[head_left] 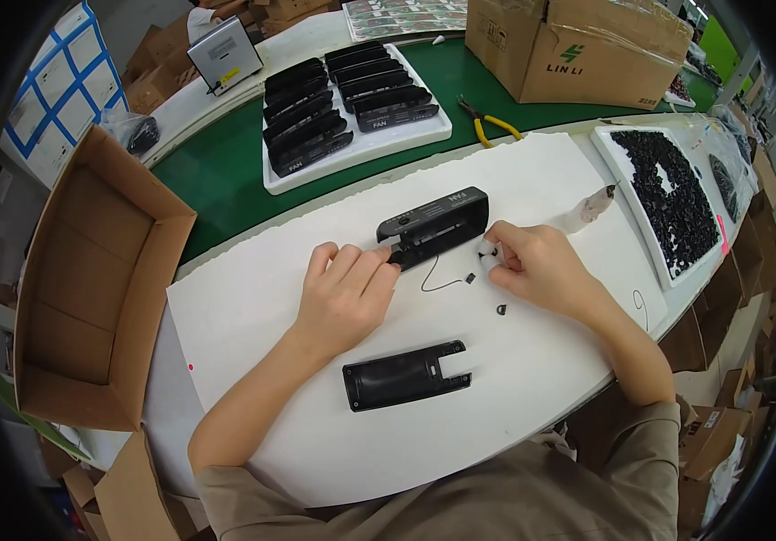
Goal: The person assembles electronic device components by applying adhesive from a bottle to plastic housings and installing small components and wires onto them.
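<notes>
A long black plastic housing (pixel 460 204) stands on the white work sheet, its open side showing. My left hand (pixel 347 290) has its fingers closed on the housing's left end. A thin black wire (pixel 426 278) runs from it to a small dark connector (pixel 470 279) on the sheet. Right of the housing, my right hand (pixel 541 266) pinches a small black part (pixel 489 253) between white-covered fingertips; its exact kind is too small to tell. Below lies a small black ring-shaped piece (pixel 501 309). Nearer me rests a flat black cover (pixel 392 377) with a notched right end.
At the back, a white tray (pixel 284 185) holds several black housings, beside yellow-handled pliers (pixel 487 124). A cardboard box (pixel 577 54) stands back right, an open carton (pixel 90 298) left. A white tray (pixel 606 140) of small black pieces and a translucent bottle (pixel 586 212) lie right.
</notes>
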{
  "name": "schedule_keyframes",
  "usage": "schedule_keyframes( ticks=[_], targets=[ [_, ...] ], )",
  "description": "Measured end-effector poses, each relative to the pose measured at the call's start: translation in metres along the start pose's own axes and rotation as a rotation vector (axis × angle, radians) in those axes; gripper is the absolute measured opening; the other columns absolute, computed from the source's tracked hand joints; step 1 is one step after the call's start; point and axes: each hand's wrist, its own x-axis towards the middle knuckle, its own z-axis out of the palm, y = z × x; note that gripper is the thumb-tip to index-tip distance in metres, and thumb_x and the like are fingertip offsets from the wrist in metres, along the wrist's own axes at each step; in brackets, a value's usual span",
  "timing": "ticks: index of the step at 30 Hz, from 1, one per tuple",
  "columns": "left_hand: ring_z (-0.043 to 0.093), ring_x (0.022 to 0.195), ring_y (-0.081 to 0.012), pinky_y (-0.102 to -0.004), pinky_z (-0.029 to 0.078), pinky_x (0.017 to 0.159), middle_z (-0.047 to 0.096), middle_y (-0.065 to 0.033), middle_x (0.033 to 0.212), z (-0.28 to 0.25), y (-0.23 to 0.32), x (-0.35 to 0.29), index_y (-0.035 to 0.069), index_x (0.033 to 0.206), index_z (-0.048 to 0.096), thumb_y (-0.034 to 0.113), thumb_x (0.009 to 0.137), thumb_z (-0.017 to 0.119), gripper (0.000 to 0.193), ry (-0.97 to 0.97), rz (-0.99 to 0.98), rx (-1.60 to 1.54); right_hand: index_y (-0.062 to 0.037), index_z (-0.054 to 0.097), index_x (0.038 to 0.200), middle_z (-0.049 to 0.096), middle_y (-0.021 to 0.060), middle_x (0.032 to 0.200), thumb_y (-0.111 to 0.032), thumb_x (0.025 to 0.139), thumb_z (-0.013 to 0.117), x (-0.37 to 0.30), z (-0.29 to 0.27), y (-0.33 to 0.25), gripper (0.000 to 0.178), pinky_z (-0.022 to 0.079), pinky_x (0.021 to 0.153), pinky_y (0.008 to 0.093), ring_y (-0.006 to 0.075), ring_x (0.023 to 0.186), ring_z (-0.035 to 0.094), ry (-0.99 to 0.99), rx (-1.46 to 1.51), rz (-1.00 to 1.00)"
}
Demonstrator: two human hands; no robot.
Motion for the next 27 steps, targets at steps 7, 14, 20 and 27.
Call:
schedule_keyframes(
  ticks=[7,14,20,27],
  targets=[
    [0.048,0.068,-0.0162,-0.0321,0.036,0.064,0.058,-0.0035,0.083,0.0,-0.001,0.0,0.006,0.073,0.054,0.004,0.058,0.063,0.017,-0.021,-0.033,-0.015,-0.0011,0.054,0.089,0.061,0.0119,0.061,-0.006,0.067,0.06,0.0,0.003,0.002,0.023,0.046,0.054,0.0373,0.0293,0.058,0.06,0.039,-0.037,-0.076],
    [0.048,0.066,-0.0156,-0.0319,0.036,0.062,0.058,-0.0036,0.082,-0.001,0.0,0.002,0.005,0.071,0.054,0.002,0.064,0.061,0.01,-0.001,0.01,0.047,-0.0014,0.054,0.089,0.061,0.0119,0.061,-0.006,0.068,0.06,0.0,0.003,0.003,0.023,0.046,0.054,0.0373,0.0291,0.059,0.06,0.043,-0.035,-0.086],
    [0.048,0.067,-0.0166,-0.0327,0.037,0.063,0.058,-0.0037,0.082,-0.001,0.0,0.002,0.006,0.072,0.053,0.002,0.063,0.062,0.013,-0.007,0.009,0.075,-0.0015,0.054,0.09,0.061,0.0119,0.062,-0.007,0.068,0.059,0.0,0.003,0.003,0.023,0.046,0.054,0.0372,0.0292,0.059,0.06,0.044,-0.056,-0.087],
    [0.052,0.073,-0.0223,-0.0336,0.035,0.07,0.055,-0.0042,0.074,-0.003,-0.013,0.002,0.006,0.076,0.052,0.0,0.06,0.062,0.02,-0.127,-0.374,-0.224,-0.0025,0.053,0.088,0.062,0.0125,0.065,-0.009,0.069,0.061,0.0,0.0,0.003,0.021,0.048,0.056,0.039,0.031,0.062,0.061,0.038,-0.054,-0.107]
  ],
)
